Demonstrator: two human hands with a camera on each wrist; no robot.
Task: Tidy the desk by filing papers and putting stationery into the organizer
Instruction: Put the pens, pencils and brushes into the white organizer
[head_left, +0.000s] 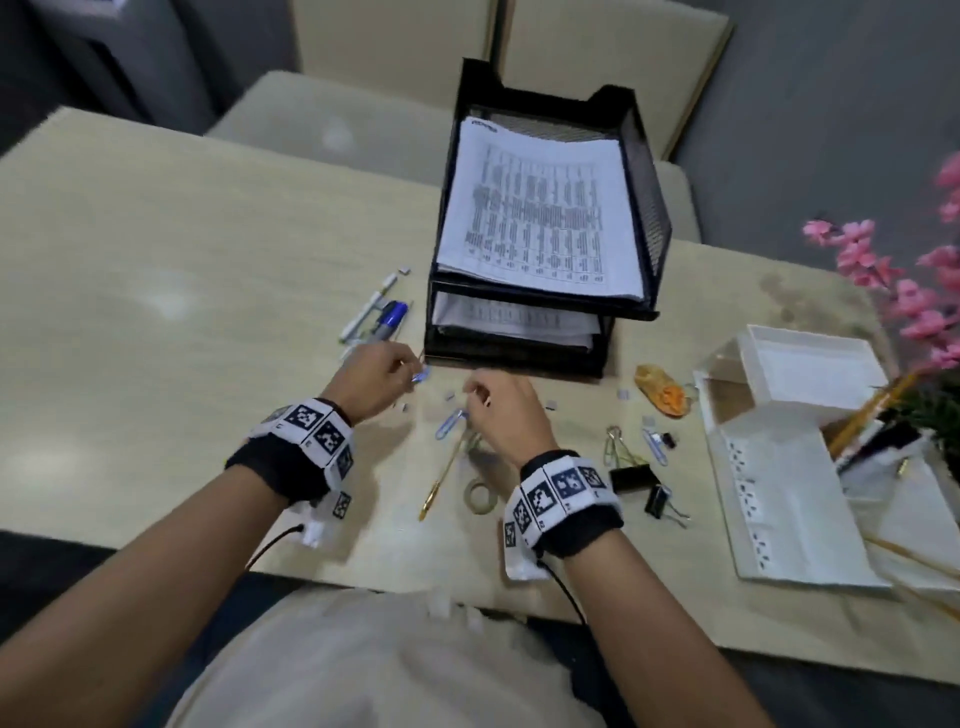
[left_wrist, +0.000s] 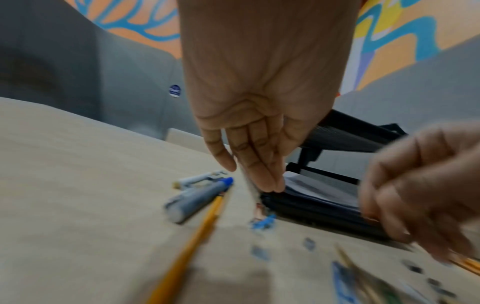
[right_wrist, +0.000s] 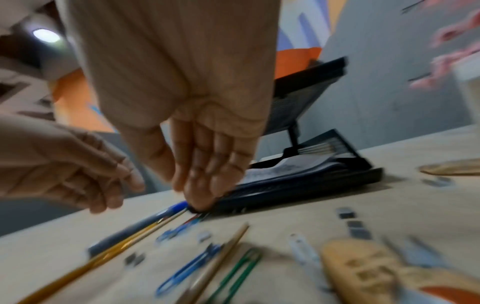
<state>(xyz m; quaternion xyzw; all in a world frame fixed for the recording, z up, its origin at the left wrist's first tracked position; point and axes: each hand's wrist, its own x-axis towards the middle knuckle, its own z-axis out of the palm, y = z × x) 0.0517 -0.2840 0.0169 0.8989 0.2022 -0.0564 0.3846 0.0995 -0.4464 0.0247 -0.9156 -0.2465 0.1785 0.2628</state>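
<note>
Both forearms reach up from the bottom of the head view, each wearing a black wristband with a strip of printed markers. At the left hand (head_left: 371, 376), thumb and fingertips are drawn narrowly together just in front of the black paper tray (head_left: 545, 234); a small blue paper clip (head_left: 422, 375) shows at the fingertips, and the left wrist view has the fingers (left_wrist: 259, 164) extended and closed against one another with a thin pale strip running down between them — too blurred to name, so what exactly is pinched cannot be told. Beside it, the right hand (head_left: 506, 410) hovers low over the desk (head_left: 156, 249) with fingers lightly curled toward another blue paper clip (head_left: 451, 423); whether it touches the clip cannot be told, and the right wrist view shows the fingers (right_wrist: 207, 164) nearly straight and close together, tips down by the tray's front edge. Printed papers (head_left: 540, 208) lie in both tiers of the tray. Left of the tray lie a blue-capped marker (head_left: 390, 319) and a white pen (head_left: 369, 306). Between the wrists sit a yellow pencil (head_left: 441, 478) and a roll of tape (head_left: 480, 496). To the right are black binder clips (head_left: 631, 478), more paper clips, small staple strips and an orange-tan packet (head_left: 662, 389), then the white organizer (head_left: 789, 457) with pencils standing in it, next to pink flowers (head_left: 909, 291).
</note>
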